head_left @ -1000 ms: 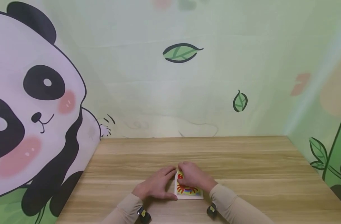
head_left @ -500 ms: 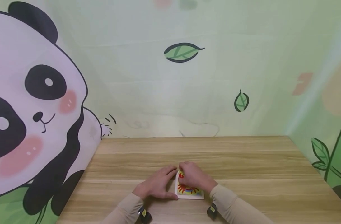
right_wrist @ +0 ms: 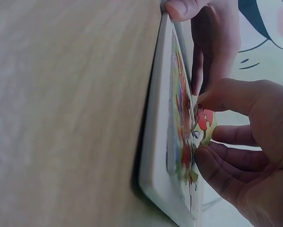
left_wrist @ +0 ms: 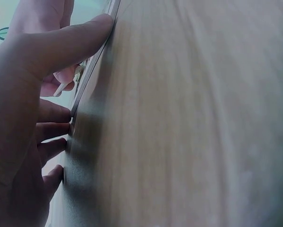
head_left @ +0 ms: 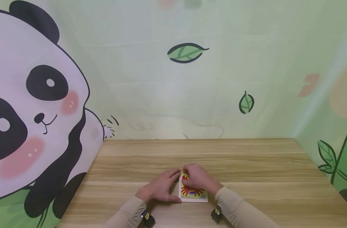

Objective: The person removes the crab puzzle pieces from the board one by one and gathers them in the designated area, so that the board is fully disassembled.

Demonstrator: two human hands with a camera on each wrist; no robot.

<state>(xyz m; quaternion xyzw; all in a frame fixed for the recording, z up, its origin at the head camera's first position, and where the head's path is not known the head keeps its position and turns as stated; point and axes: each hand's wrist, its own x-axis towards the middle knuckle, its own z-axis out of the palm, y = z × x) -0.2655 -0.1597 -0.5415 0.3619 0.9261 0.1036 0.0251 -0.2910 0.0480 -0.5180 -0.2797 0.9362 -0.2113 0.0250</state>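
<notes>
A jigsaw puzzle with a red crab picture lies flat in a white-bordered tray (head_left: pixel 194 200) near the front of the table. My left hand (head_left: pixel 162 186) rests beside it, thumb and index finger touching its left edge, fingers spread. Over the upper part of the picture, my right hand (head_left: pixel 198 177) pinches a puzzle piece (right_wrist: pixel 206 119). In the right wrist view this red and yellow piece stands tilted up from the picture between thumb and fingers. The left wrist view shows the piece's pale edge (left_wrist: pixel 64 87); the right hand hides part of the picture.
The wooden table (head_left: pixel 247 161) extends around the puzzle on all sides. Behind it hangs a green backdrop (head_left: pixel 139 79) with a printed panda (head_left: pixel 51 123) at the left and leaves. A small black camera is worn on each wrist.
The view shifts slightly. Both hands stay nearly in place; the right hand moves a little at the upper part of the picture, and slightly more of the crab shows.
</notes>
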